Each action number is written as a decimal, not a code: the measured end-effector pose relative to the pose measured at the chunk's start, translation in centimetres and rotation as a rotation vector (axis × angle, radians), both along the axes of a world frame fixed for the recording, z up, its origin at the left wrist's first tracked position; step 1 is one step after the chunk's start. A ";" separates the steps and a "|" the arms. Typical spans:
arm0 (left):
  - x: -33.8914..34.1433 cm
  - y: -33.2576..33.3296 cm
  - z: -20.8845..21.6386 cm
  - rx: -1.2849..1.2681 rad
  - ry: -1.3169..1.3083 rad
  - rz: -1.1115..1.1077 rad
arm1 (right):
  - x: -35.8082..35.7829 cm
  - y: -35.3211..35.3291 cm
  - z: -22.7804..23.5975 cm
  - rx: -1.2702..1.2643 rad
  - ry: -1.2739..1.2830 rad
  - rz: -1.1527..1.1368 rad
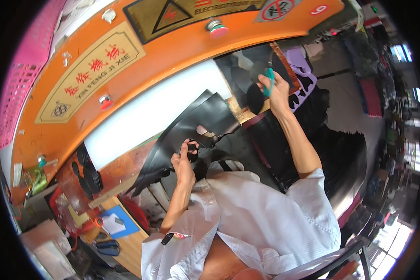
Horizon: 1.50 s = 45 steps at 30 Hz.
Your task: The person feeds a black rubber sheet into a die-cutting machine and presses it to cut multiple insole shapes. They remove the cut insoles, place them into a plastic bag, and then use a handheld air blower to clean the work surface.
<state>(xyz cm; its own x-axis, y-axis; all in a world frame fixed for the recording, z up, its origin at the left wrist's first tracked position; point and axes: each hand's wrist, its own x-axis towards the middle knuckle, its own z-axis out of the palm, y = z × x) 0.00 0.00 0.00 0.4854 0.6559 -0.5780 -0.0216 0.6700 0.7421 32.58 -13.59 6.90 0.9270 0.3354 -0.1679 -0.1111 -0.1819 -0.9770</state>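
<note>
At the far left a pink perforated basket [19, 88] stands beside an orange machine [165, 65] with round push buttons. Just below the machine, a stack of black sole-shaped pieces [94, 179] rests on a reddish-brown surface [130, 162], near a white board [158, 123]. A glossy black sheet [182, 130] with ragged cut-outs overlaps that board's near edge. The left hand [184, 162] grips the sheet's near edge, its fingers bent closed on the black material. To the right, the right hand [279, 92] has its fingers wrapped around a turquoise-handled tool [269, 81], just beside a dark oval piece [255, 99]. Beyond it lies a purple cut-out sheet [302, 70].
</note>
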 end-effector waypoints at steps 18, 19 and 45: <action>0.0 0.2 -0.3 -0.037 -0.037 0.001 | 6.5 -3.6 -5.6 -1.510 -1.183 0.322; -0.1 0.2 -0.2 -0.048 -0.040 -0.003 | 5.5 -2.9 -4.6 -1.406 -1.225 0.279; -19.6 -3.2 -8.8 0.189 0.586 0.238 | -14.7 -6.5 3.8 0.064 -0.452 0.619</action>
<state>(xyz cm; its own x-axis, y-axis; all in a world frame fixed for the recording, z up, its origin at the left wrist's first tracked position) -19.63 -3.23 -8.78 -0.0450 0.8228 -0.5665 0.2903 0.5534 0.7807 17.88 -20.06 10.68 0.5412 0.8115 0.2201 0.4053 -0.0224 -0.9139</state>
